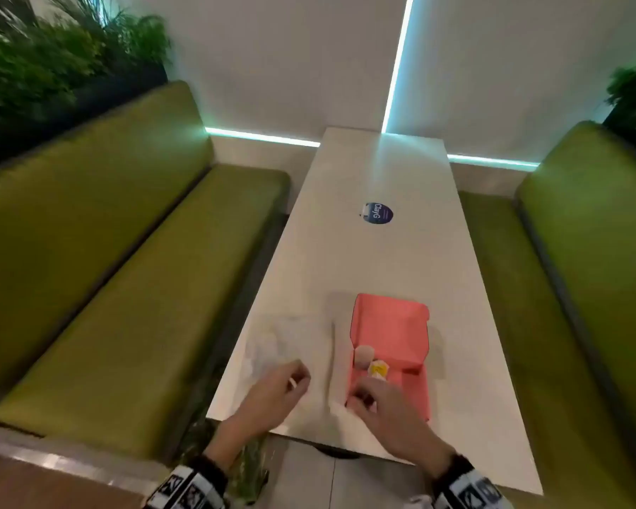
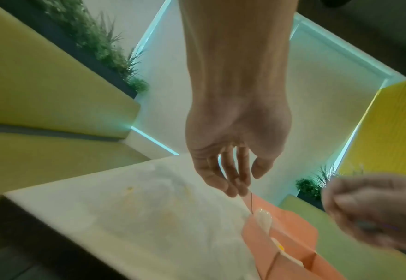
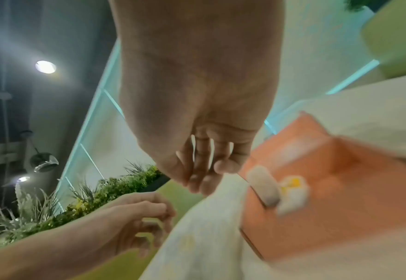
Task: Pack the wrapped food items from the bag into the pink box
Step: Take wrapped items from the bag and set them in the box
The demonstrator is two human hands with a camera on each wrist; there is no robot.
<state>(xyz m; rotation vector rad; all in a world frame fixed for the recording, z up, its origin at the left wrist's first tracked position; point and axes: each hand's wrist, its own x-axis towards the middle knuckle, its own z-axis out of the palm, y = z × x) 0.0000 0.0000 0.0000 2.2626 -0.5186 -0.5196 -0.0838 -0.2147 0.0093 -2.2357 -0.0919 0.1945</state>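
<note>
While both hands hover over the near end of the white table [image 1: 375, 170], neither has hold of anything. Left hand [image 1: 272, 391] fingers loosely curled, empty, above the clear plastic bag [image 1: 272, 343] lying flat on the table left of the pink box [image 1: 390, 325]. Right hand [image 1: 386, 405] fingers relaxed and apart in the wrist view, empty, over the box's near left corner. Box lid open, tilted away. Inside, against the left wall: a pale round wrapped item [image 1: 364, 356], and touching it a yellow-and-white wrapped item [image 1: 379, 369]. Bag contents blurred, cannot tell. Blue round sticker [image 1: 377, 213] farther up the table. Green bench seats [image 1: 125, 288] on both sides.
</note>
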